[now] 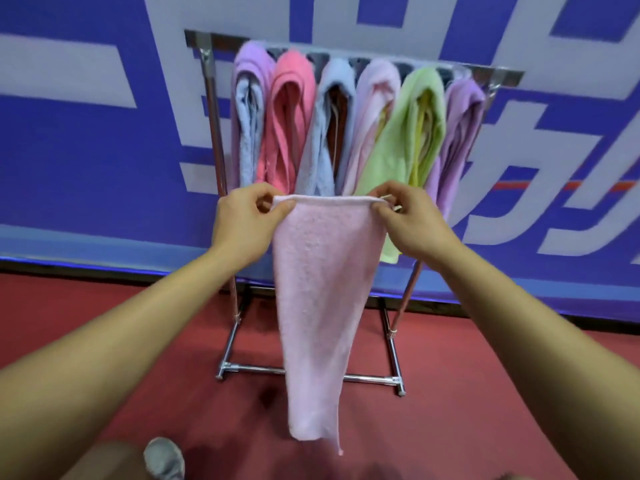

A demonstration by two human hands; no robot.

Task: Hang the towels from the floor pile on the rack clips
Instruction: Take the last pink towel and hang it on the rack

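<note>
I have the pale pink towel [318, 299] held up in the air in front of the rack [311, 370], its top hem stretched level between my two hands and the rest hanging down narrow, its lower end clear of the red floor [485, 393]. My left hand [242, 223] pinches the hem's left corner, fingers [282, 207] curled tight on the cloth. My right hand [412, 223] pinches the right corner the same way. A small pale sliver shows at its fingertips, and I cannot tell what it is.

Just behind, six towels hang side by side from the rack's top bar: lilac [249, 64], coral [294, 84], pale blue [336, 81], light pink [377, 84], green [415, 109] and purple [460, 109]. The green one's tail drops behind my right hand. The rack stands on the floor against a blue wall with white shapes [86, 150]. A grey shoe [162, 459] shows at the bottom edge.
</note>
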